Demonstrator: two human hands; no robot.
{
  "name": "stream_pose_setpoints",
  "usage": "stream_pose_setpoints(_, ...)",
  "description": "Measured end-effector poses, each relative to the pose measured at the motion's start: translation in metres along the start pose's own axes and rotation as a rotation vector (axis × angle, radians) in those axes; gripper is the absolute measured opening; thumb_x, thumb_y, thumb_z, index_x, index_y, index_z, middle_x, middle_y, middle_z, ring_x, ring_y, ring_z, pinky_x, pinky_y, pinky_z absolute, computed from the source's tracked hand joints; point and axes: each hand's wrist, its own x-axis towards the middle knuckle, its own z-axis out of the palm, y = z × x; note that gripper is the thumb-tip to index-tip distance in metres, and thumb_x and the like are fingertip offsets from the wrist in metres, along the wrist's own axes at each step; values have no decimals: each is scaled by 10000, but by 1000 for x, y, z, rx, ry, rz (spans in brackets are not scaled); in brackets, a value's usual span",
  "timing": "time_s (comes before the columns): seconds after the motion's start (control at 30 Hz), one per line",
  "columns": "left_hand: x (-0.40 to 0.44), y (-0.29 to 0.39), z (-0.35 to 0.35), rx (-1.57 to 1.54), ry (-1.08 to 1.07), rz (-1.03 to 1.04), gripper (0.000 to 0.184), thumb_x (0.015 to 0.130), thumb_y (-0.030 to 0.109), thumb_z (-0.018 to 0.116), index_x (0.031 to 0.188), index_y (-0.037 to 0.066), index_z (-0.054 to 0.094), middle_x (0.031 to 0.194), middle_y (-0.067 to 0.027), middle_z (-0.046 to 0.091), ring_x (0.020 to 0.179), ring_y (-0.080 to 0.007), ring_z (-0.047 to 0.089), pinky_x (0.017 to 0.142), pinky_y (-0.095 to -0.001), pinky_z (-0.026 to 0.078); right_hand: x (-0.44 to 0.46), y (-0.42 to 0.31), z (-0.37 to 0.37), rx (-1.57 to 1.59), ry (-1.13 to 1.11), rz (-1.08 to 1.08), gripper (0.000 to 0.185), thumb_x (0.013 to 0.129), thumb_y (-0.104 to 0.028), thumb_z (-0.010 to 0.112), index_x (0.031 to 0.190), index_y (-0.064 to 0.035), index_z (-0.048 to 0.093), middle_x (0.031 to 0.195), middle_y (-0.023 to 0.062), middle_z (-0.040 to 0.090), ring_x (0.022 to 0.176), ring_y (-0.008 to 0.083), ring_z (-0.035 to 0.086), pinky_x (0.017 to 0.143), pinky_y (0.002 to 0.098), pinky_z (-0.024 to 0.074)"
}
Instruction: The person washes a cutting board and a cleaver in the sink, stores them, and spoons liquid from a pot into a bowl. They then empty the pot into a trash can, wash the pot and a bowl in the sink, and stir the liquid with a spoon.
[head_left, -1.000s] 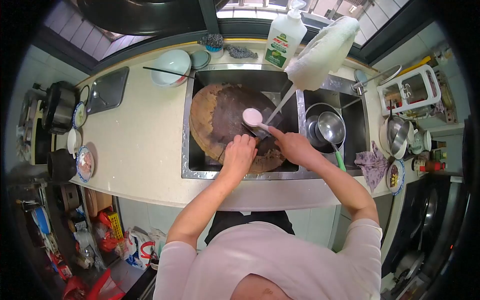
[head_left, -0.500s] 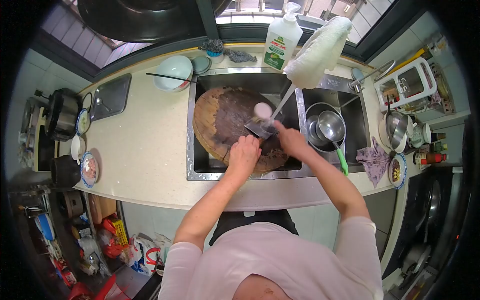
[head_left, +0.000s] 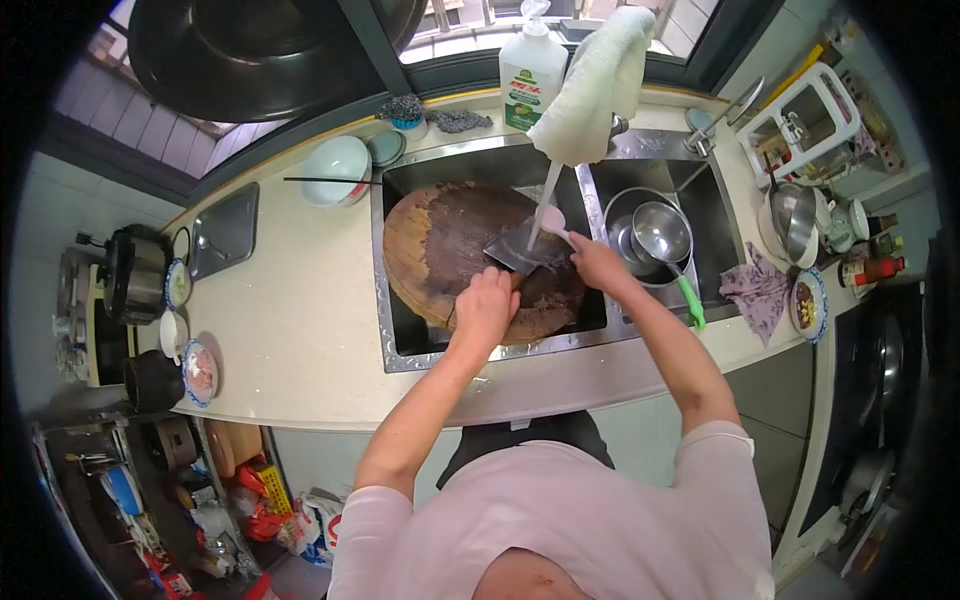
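Just beyond the left hand [head_left: 484,308], the nearer one, lies a broad, flat grey metal cleaver [head_left: 512,250], blade forward, over a round, worn brown wooden block [head_left: 412,245] in the steel sink [head_left: 430,358]. The left fingers seem closed on its near end, partly hidden; the right hand [head_left: 600,266] grips a pale pink, round-headed tool [head_left: 552,219] to the blade's right.

We've got a round wooden board [head_left: 450,240] in dark brown with tan patches, a flat grey metal blade [head_left: 507,252] and a pale pink, round-headed plastic tool [head_left: 555,221]. We also see a white plastic bottle [head_left: 532,58] with green-and-red print, a mottled purple cloth [head_left: 757,295] and a white round dish [head_left: 822,312] with a blue-patterned rim.
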Motion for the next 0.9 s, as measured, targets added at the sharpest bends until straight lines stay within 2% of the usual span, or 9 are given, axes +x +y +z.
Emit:
stream_pose_setpoints(0.1,12,-7,-17,-84,138,-122,246,776,250,632,924,53,634,752,-88,607,662,-258,598,599,-357,475,-35,0,-18,262,222,20,406,861,-216,490,1251,-119,437,935,246,595,866,426,564,741,484,437)
stream_pose_setpoints(0.17,28,-8,-45,-611,45,-554,223,814,237,587,898,38,640,706,-98,605,690,-258,624,620,-350,484,-50,3,-19,396,365,11,409,861,-217,493,1254,-122,434,916,252,593,854,429,563,738,489,435)
stream_pose_setpoints(0.2,29,-15,-51,-786,65,-637,234,839,257,569,911,45,638,681,-35,582,578,-171,547,520,-285,433,-57,2,-15,464,428,4,410,860,-217,494,1255,-123,433,906,255,592,848,431,563,736,491,433)
stream_pose_setpoints(0.23,29,-21,-58,-961,89,-717,247,865,277,551,924,53,636,656,27,558,465,-84,470,419,-220,383,-62,-1,-10,450,421,-22,416,860,-221,496,1259,-127,426,903,254,593,842,431,564,735,493,434)
stream_pose_setpoints(0.27,28,-21,-73,-1157,-90,-941,242,893,290,507,1014,102,600,708,16,561,415,-80,420,332,-190,307,-65,-6,-6,436,417,-48,422,860,-225,497,1264,-132,419,899,254,594,837,431,565,734,494,435)
stream_pose_setpoints(0.37,14,-26,-62,-1311,-118,-1174,269,914,296,464,1113,130,534,773,-1,553,389,-89,402,278,-177,248,-88,-34,8,417,253,-77,469,855,-239,500,1301,-191,360,866,244,604,800,433,579,713,511,445)
stream_pose_setpoints(0.53,1,-24,-52,-1328,-125,-1109,328,907,302,494,1189,136,517,750,2,558,370,-90,420,283,-191,259,-92,-63,20,286,13,7,462,853,-190,508,1295,-156,382,886,248,603,819,429,578,730,484,452)
stream_pose_setpoints(0.73,-1,-28,-47,-1325,-108,-1071,336,894,273,522,1204,143,506,719,1,562,361,-103,415,274,-195,233,-37,-47,31,370,83,1,449,853,-196,491,1284,-136,380,874,266,599,815,440,577,736,495,455)
stream_pose_setpoints(0.9,-1,-26,-48,-1253,-133,-1058,340,890,262,528,1209,143,510,896,-13,587,371,-107,425,280,-201,248,-71,-71,33,313,32,-60,489,854,-202,490,1316,-177,329,856,269,600,790,428,585,721,508,450)
